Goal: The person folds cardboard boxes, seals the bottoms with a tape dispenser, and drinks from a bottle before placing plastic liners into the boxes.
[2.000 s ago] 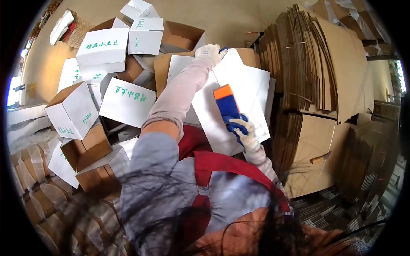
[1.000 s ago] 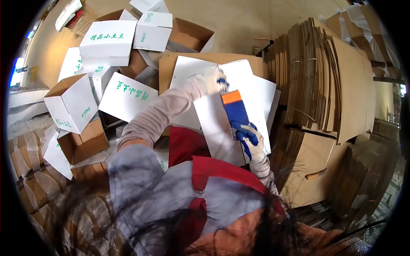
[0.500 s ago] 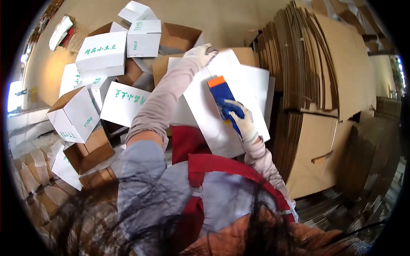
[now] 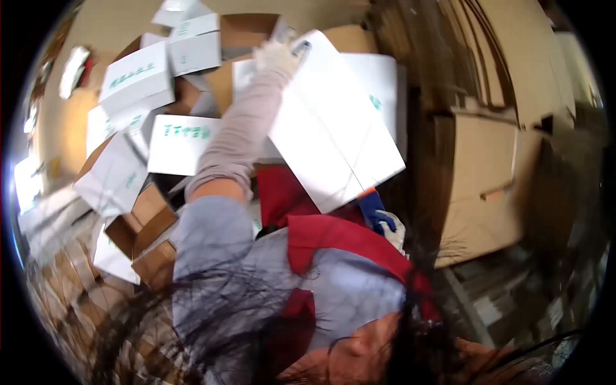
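Observation:
A white carton [image 4: 333, 115] lies in front of me, its seam running lengthwise across the upper face. My left hand [image 4: 277, 59], in a pale glove, grips the carton's far left edge, with the fingertips blurred. Close to my body, at the carton's near right corner, my right hand [image 4: 393, 230] is wrapped round a blue tool with an orange end, which looks like a tape dispenser [image 4: 371, 208]. The orange end is right by the near edge of the carton; whether it touches cannot be made out. Part of the right hand is hidden by the apron strap.
White cartons with green print [image 4: 136, 76] are piled at the left, some with brown insides showing. Another white carton [image 4: 378, 74] lies behind mine. Stacks of flat brown cardboard [image 4: 484, 160] stand close on the right.
My right hand has drawn the tape dispenser from the middle of the carton's face back towards me, past its near edge. My left hand stays at the far edge. The view has shifted.

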Available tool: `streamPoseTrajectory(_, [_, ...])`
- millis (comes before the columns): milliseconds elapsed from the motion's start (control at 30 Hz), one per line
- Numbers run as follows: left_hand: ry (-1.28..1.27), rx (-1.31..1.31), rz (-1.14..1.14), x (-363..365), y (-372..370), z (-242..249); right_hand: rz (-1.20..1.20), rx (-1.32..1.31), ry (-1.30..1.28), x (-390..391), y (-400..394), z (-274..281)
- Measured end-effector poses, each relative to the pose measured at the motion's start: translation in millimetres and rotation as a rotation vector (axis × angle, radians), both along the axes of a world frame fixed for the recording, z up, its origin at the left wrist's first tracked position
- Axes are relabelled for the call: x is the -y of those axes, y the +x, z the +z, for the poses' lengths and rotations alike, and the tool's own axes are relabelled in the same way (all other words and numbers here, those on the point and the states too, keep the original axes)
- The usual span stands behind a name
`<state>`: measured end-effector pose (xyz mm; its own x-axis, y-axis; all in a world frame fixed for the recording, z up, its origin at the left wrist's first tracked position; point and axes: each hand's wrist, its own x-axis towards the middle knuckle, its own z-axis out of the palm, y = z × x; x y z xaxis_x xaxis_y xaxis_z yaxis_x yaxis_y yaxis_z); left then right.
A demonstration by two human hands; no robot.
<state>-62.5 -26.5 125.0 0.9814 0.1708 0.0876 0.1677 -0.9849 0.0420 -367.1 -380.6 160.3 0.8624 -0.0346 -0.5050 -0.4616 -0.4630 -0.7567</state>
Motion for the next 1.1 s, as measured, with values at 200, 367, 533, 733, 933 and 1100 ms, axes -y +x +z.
streamPoseTrajectory(200, [-0.446,-0.121,0.086,-9.4,-5.7,10.3,0.204,-0.213,-0.202,-20.4,46.5,-113.6])
streamPoseTrajectory(367, [-0.487,-0.104,0.236,-102.5,-50.6,62.9,0.292,0.006,-0.394,-82.9,132.6,-72.5])
streamPoseTrajectory(533, [-0.126,0.576,0.586,-277.8,-204.3,198.2,0.932,0.481,0.094,-242.3,187.4,30.3])
streamPoseTrajectory(733, [0.402,1.139,0.622,-321.7,-252.2,285.0,0.931,0.274,0.906,-278.7,189.0,109.7])
streamPoseTrajectory(933, [0.030,0.623,0.193,-230.1,-87.9,44.2,0.499,0.067,0.523,-156.5,160.8,-24.4])
streamPoseTrajectory(1100, [-0.160,-0.277,-0.204,-72.1,22.3,-106.6,-0.012,-0.156,0.307,-47.3,110.8,-39.3])
